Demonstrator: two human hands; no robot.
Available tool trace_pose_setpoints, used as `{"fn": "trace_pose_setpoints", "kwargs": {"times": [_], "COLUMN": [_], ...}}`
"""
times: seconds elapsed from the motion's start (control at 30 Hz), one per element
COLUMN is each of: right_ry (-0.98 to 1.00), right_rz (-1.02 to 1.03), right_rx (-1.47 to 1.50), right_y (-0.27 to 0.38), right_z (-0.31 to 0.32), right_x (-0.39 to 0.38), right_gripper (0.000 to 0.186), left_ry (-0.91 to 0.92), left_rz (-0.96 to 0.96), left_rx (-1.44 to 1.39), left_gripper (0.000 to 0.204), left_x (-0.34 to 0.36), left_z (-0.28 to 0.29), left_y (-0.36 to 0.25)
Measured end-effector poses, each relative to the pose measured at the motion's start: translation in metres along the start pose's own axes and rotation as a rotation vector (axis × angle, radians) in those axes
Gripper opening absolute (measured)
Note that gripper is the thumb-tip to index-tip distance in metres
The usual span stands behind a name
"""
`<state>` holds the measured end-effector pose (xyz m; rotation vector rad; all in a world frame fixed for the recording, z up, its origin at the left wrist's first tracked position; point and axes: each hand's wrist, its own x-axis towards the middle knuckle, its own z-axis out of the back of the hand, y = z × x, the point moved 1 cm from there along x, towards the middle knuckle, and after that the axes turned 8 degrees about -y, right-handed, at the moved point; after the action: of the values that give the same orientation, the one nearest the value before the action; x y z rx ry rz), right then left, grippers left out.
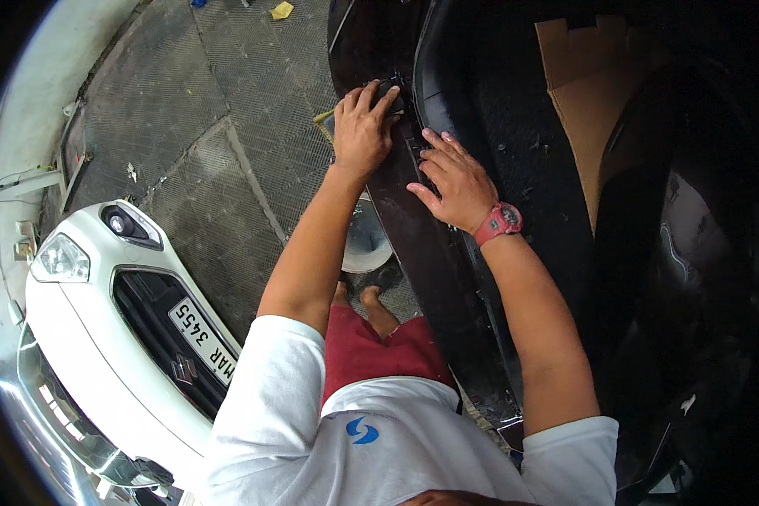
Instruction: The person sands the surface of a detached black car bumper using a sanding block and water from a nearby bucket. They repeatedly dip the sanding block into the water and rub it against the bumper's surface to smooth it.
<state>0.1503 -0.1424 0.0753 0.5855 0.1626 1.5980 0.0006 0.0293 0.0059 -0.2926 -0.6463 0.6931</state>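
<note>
A: Saw what first, at the far left?
B: Saw a white car (pixel 84 333), with a dark grille (pixel 148 312) and a round fog lamp (pixel 120 223). Next to it, noticed a grey, textured floor (pixel 219 93), with a small yellow scrap (pixel 282 10) near the upper edge of the view.
A: And after the floor?
B: Found a yellow-edged sheet (pixel 325 124), jutting out at the left side of the left hand (pixel 363 135). Could not tell exactly its kind. Lower down, saw a round, pale bucket (pixel 367 240), partly hidden behind the left forearm (pixel 308 244) and a long, dark panel (pixel 422 244).
A: Checked the state of this left hand?
B: Checked it carefully. Found the fingers bent over a dark block (pixel 397 103), grasping it from above. Located this block on the upper part of the panel, just beside the sheet; could not tell about any joining of both.
A: And the right hand (pixel 462 184)?
B: Saw it unclenched and released, with the fingers spread and the palm turned downward, over the right edge of the panel. Could not judge from this view between touching and hovering. Observed also a red watch (pixel 499 221) on that arm (pixel 548 329).
A: Noticed what at the far right?
B: Noticed a brown piece of cardboard (pixel 582 110) with a notched upper edge, and beyond it, some glossy, dark bodywork (pixel 683 236).
</note>
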Motion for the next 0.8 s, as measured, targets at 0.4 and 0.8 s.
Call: {"fn": "trace_pose_setpoints", "kwargs": {"times": [0.4,0.8], "right_ry": [0.013,0.012], "right_rz": [-0.008,-0.001], "right_rx": [0.005,-0.009], "right_y": [0.001,0.001], "right_z": [0.001,0.003], "right_x": [0.002,0.004], "right_gripper": [0.040,0.040], "left_ry": [-0.052,-0.083], "left_rz": [-0.005,0.028], "left_rx": [0.003,0.018], "left_gripper": [0.061,0.065], "left_x": [-0.005,0.003], "left_z": [0.002,-0.003], "left_y": [-0.007,-0.010]}}
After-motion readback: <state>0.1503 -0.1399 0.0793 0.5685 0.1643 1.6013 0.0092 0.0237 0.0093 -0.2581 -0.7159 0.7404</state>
